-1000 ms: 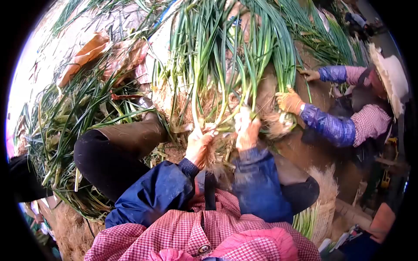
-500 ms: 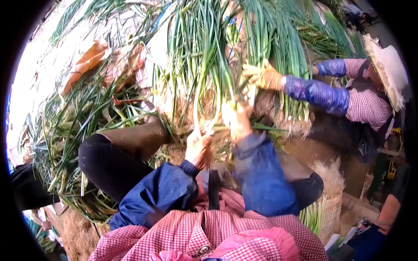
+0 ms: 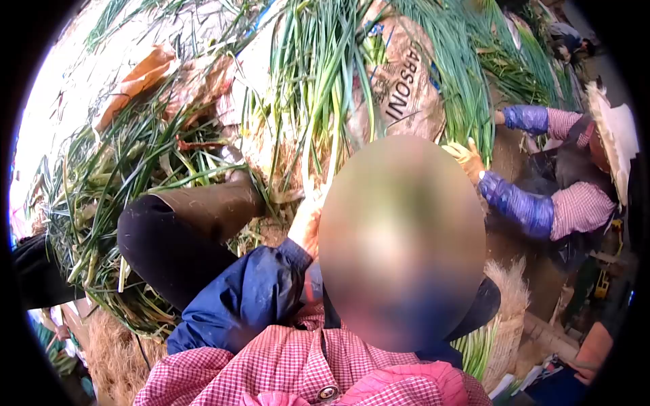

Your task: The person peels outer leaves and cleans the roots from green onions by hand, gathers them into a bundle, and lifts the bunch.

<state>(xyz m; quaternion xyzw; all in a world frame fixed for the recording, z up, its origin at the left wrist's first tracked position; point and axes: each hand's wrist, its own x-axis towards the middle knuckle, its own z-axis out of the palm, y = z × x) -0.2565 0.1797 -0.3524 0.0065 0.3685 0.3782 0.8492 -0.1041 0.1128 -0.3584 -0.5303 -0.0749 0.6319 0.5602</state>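
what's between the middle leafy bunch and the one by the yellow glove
In the head view, a brown printed sack shows between the middle bunch and the glove-side bunch.

The printed sack looked like matt woven plastic, rough and creased. Left of it, the stalks you held were smooth, with a faint sheen. Farther left, the orange wrapping seemed thin, crinkled plastic. Below and left of the sack, your brown boot looked rubbery and dulled by stuck flecks; your blue sleeve was smooth, slightly shiny cloth, your checked shirt matt woven cloth. Right of the sack, the co-worker's purple sleeve was glossy and wrinkled, the pale hat rough and straw-like. Blur hid surfaces directly below the sack.
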